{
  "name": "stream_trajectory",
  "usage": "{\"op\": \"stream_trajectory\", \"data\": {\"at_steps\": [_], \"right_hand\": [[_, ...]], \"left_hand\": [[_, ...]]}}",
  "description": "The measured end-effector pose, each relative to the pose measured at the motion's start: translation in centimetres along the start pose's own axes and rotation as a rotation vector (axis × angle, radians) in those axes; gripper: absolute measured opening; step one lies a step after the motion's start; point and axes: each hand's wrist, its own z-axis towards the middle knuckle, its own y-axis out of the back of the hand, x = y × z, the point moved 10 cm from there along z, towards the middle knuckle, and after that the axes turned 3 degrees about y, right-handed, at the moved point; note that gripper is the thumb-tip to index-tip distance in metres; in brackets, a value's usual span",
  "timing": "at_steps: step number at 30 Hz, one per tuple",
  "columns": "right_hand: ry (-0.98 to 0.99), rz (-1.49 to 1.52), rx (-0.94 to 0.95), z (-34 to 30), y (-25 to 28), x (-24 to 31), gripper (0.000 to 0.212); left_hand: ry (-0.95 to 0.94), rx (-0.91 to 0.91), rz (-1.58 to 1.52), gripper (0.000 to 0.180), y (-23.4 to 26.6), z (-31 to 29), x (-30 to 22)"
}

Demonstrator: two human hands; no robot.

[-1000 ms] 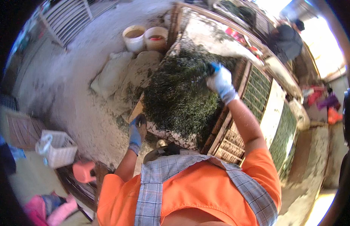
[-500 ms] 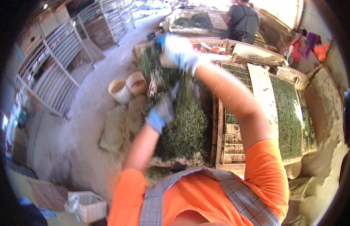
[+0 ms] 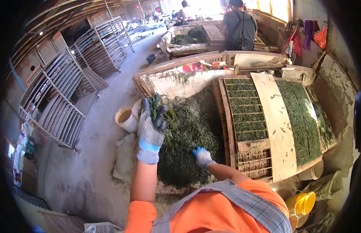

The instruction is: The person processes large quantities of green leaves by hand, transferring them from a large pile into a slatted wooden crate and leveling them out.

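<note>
My left hand (image 3: 151, 126), in a grey-white glove with dark fingers and a blue wrist band, is raised over the left side of a big pile. Its fingers curl around a clump of green, seaweed-like strands (image 3: 170, 117), some hanging down on the right. Lower and to the right, my right hand (image 3: 203, 156), gloved with blue fingertips, reaches onto the dark green pile (image 3: 188, 130), fingers stretched out and apart, with nothing visible in them. The pile fills a trough with a pale far wall (image 3: 178, 86).
Right of the pile lies a slatted wooden frame (image 3: 253, 145) with green strands in its cells, then a pale board (image 3: 274, 126) and a flat green sheet (image 3: 299, 122). A white bucket (image 3: 127, 121), metal racks (image 3: 58, 97) and a yellow bucket (image 3: 304, 202) stand around. A person (image 3: 239, 29) works behind.
My right hand has drawn back from the pile's far end to its near right side. My left hand has risen with a clump in it. The view has shifted.
</note>
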Motion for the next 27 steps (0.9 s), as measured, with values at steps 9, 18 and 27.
{"op": "stream_trajectory", "data": {"at_steps": [9, 18, 27], "right_hand": [[0.334, 0.285, -0.366, -1.5, 23.1, 8.9, 0.032], [0.215, -0.044, -0.366, 2.3, 34.2, 15.3, 0.035], [0.096, -0.169, 0.622, -4.6, 2.0, 4.7, 0.082]], "left_hand": [[0.473, 0.302, -0.151, 0.039, 13.8, 0.3, 12.3], [0.446, 0.181, 0.479, 0.041, 14.7, 0.2, 20.0], [0.365, -0.022, 0.367, 0.029, 19.6, 1.3, 18.9]]}}
